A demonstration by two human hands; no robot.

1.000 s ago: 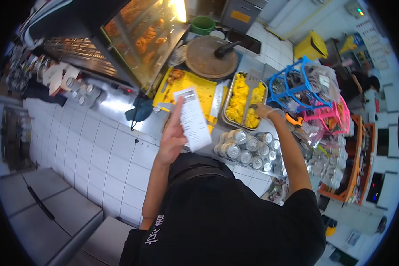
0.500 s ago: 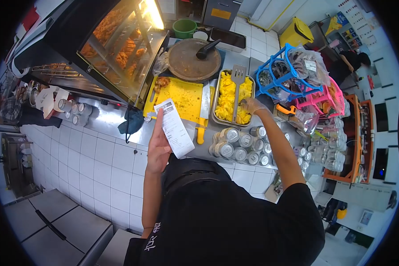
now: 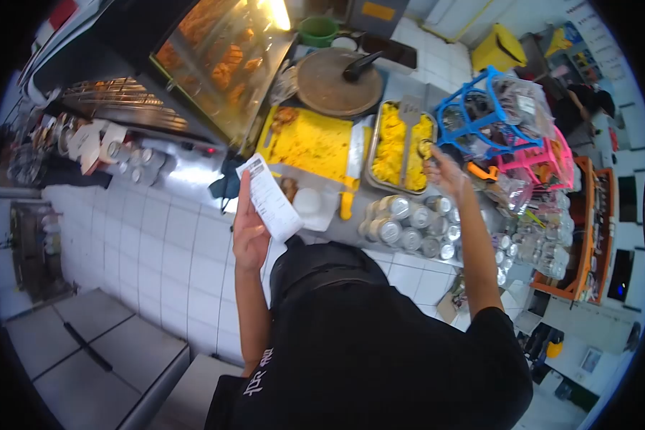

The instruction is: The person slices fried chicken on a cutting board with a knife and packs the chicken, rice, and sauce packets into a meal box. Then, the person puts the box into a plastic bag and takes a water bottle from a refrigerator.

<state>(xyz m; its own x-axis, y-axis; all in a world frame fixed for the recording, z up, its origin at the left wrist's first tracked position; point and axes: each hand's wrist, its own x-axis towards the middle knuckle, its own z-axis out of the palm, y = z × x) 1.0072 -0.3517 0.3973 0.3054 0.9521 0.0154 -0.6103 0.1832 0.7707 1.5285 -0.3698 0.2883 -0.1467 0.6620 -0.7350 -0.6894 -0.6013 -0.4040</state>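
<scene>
Pinching a long white paper slip [image 3: 271, 204], the left hand [image 3: 252, 238] hangs before the shiny metal surface [image 3: 193, 175]; the right hand [image 3: 448, 174], its grip too blurred to tell, is beside a rectangular metal tray [image 3: 399, 188] of yellow food [image 3: 388, 143]. White-tiled floor [image 3: 186, 244] lies left.

The left forearm [image 3: 254, 308] is pointing forward, with the left hand [image 3: 251, 240] holding one finger [image 3: 245, 195] straight ahead; the right arm [image 3: 479, 251] is reaching farther forward and slanting inward, while the right hand [image 3: 447, 174] is curling its fingers [image 3: 437, 160]
</scene>
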